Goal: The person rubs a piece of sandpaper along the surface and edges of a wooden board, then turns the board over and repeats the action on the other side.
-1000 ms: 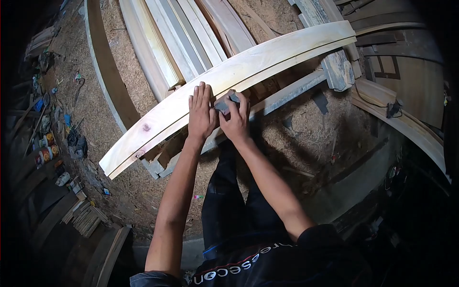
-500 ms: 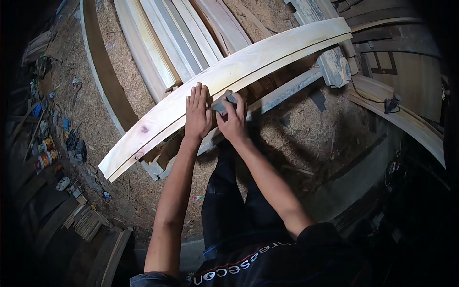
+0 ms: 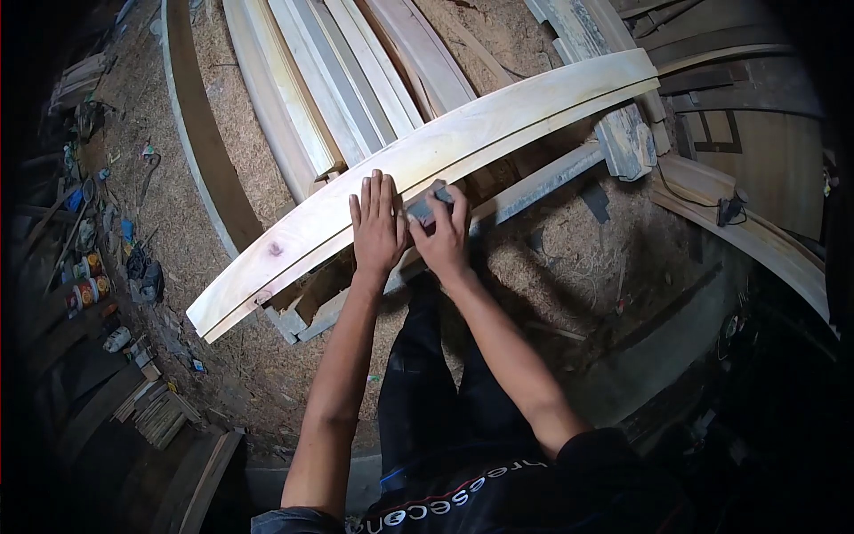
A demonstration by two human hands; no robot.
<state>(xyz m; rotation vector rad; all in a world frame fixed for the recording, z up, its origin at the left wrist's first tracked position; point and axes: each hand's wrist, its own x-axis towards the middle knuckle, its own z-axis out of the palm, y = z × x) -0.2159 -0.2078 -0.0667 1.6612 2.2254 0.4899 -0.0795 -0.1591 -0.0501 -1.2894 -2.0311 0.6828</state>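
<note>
A long pale wooden board (image 3: 498, 114) with a curved outer edge and a groove along its near side lies across a wooden support. My left hand (image 3: 377, 233) rests flat on the board's near part, fingers stretched out and slightly spread. Beside it, my right hand (image 3: 442, 233) grips a grey sanding block (image 3: 425, 206) between thumb and fingers, against the board's near edge. The block's underside is hidden.
Beneath the board runs a support beam (image 3: 534, 185), joined to a worn block (image 3: 625, 142) at right. Several planks (image 3: 311, 76) lie beyond. Wood shavings (image 3: 213, 107) cover the floor. A corded device (image 3: 731, 208) sits on a curved piece at right.
The whole view has shifted slightly, so the board appears lower. My right hand and the sanding block have moved a little to the right along the edge. My left fingers are more spread.
</note>
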